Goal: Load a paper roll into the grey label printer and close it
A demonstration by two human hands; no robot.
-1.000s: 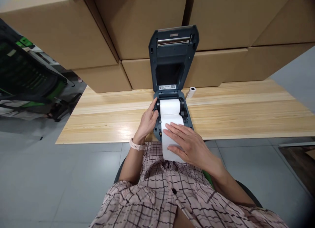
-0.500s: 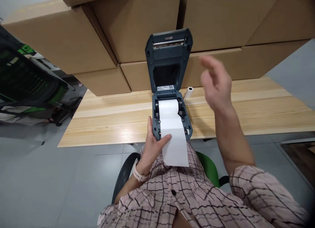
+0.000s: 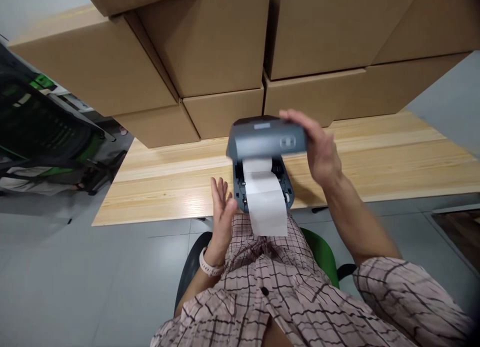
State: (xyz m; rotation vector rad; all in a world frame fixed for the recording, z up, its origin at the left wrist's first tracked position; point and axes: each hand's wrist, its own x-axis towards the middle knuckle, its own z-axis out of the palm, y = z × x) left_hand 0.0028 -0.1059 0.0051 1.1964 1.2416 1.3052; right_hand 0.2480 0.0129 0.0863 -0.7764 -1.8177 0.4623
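A dark grey label printer stands at the table's front edge, its lid tilted partway over the base and blurred. My right hand has its fingers over the lid's top right corner. White label paper runs from the roll inside and hangs past the printer's front toward my lap. Beside the printer's left side, my left hand is raised with fingers stretched out, off the paper and holding nothing. The lid hides the back part of the roll.
Stacked cardboard boxes line the back of the wooden table. A black and green chair is on the left. I sit on a chair with a green seat.
My right hand has moved left onto the lid, which has swung down from upright to partway over the base. My left hand has let go of the paper and moved left.
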